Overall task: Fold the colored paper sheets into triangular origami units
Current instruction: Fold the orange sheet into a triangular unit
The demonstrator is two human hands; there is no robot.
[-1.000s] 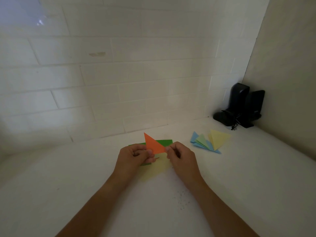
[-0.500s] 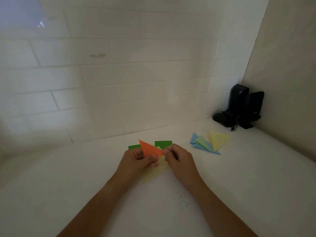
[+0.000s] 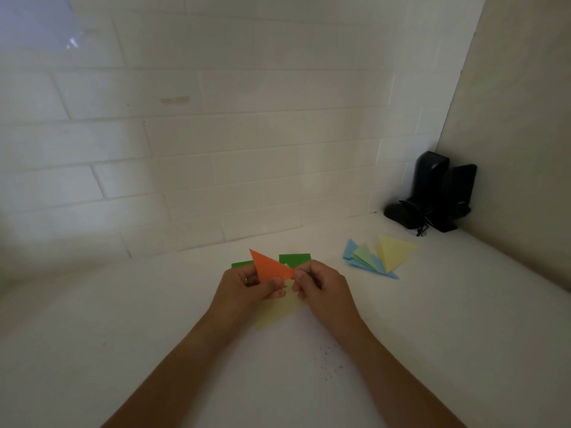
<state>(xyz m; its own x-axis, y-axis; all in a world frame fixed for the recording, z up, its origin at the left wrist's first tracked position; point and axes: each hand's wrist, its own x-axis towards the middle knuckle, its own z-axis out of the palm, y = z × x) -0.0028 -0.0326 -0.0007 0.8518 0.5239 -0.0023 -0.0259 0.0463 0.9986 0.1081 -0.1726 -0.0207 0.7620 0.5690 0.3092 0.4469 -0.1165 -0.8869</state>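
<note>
Orange paper, folded into a narrow triangle, is held above the white counter between both hands. Its lower edge is gripped by the curled fingers and thumb of the left hand, and its right tip is pinched by the right hand. Its sharp upper point is directed away from the person, toward the tiled wall. Directly beneath the orange paper a pale yellow sheet is laid flat on the counter, and a green sheet is seen just behind it, partly hidden. To the right of the orange paper, well apart, a fan of finished blue, green and yellow triangles is laid. Farther right, in the corner, black devices are stood. Bare counter is spread to the left of the orange paper and in front of it
</note>
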